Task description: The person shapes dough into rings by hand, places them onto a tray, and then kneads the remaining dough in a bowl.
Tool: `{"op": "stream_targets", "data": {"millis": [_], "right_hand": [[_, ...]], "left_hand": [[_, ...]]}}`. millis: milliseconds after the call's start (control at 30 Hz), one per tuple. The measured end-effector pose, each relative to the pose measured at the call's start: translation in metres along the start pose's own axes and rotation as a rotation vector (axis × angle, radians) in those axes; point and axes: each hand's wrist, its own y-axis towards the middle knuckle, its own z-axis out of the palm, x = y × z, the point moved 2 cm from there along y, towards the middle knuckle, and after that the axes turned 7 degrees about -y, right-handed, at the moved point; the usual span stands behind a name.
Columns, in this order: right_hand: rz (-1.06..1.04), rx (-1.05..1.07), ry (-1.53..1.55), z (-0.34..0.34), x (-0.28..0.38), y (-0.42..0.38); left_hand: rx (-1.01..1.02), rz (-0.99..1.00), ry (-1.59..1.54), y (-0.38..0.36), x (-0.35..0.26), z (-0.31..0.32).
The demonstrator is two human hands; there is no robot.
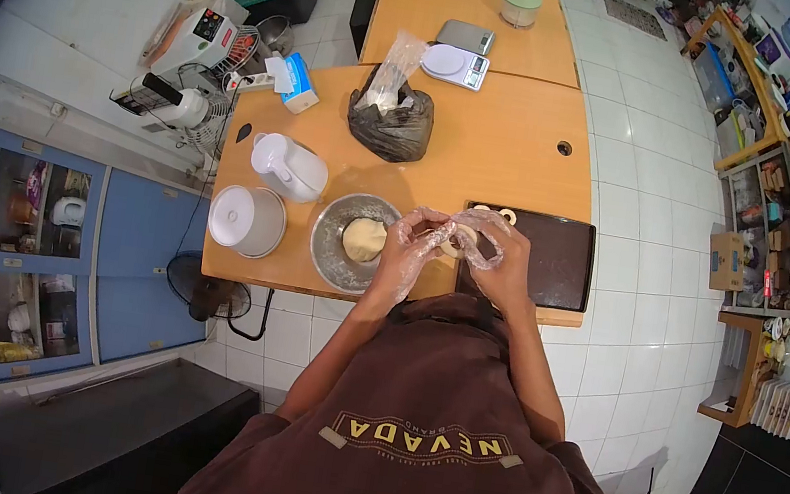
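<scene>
My left hand [411, 249] and my right hand [495, 256] meet over the left edge of a dark baking tray [554, 264]. Between their fingertips is a small pale dough ring [457, 244], partly hidden by the fingers. Both hands have a whitish, shiny covering, like thin clear gloves or flour. At the tray's far left corner lie small dough rings [508, 217]. Left of my left hand, a metal mixing bowl [326, 248] holds a smooth ball of dough [363, 239].
A white pitcher [297, 171] and a lidded white tub [247, 222] stand at the table's left. Farther back are a black plastic bag [393, 131], a tissue box [298, 87], kitchen scales [456, 66] and a green-lidded jar [520, 6]. Shelves line the right wall.
</scene>
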Motion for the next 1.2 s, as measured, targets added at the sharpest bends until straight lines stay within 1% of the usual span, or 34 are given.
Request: {"op": "stream_targets", "data": {"millis": [133,333,533,733,833,933,1033,1133,1200], "right_hand": [[0.02,0.003,-0.031,-0.0027,0.006,0.0005],[-0.03,-0.02,-0.066,-0.0025,0.0017,0.0003],[-0.027,-0.104,-0.051,0.0007,0.0048,0.0017],[-0.034,-0.07,-0.05,-0.0022,0.0049,0.0038],[0.007,-0.099,-0.041,-0.0016,0.0065,0.0035],[0.055,-0.102,0.032,0.0,0.0021,0.0028],[0.151,-0.094,0.149,-0.0009,0.0069,0.0036],[0.27,-0.117,0.363,0.0055,0.0026,0.0003],[0.182,-0.117,0.198,0.0018,0.0053,0.0025]], "left_hand": [[-0.012,0.022,-0.005,0.0005,0.0001,-0.0008],[-0.006,0.054,-0.018,0.0024,0.0042,-0.0047],[0.01,0.029,-0.117,0.0032,0.0049,-0.0049],[0.03,0.019,-0.104,0.0031,0.0035,-0.0043],[0.041,0.026,-0.116,0.0033,0.0032,-0.0028],[0.072,0.084,-0.168,0.0043,0.0046,-0.003],[0.016,0.073,-0.212,0.0047,0.0058,-0.004],[-0.011,0.071,-0.256,0.0049,0.0059,-0.0059],[0.032,0.058,-0.197,0.002,0.0004,-0.0018]]}}
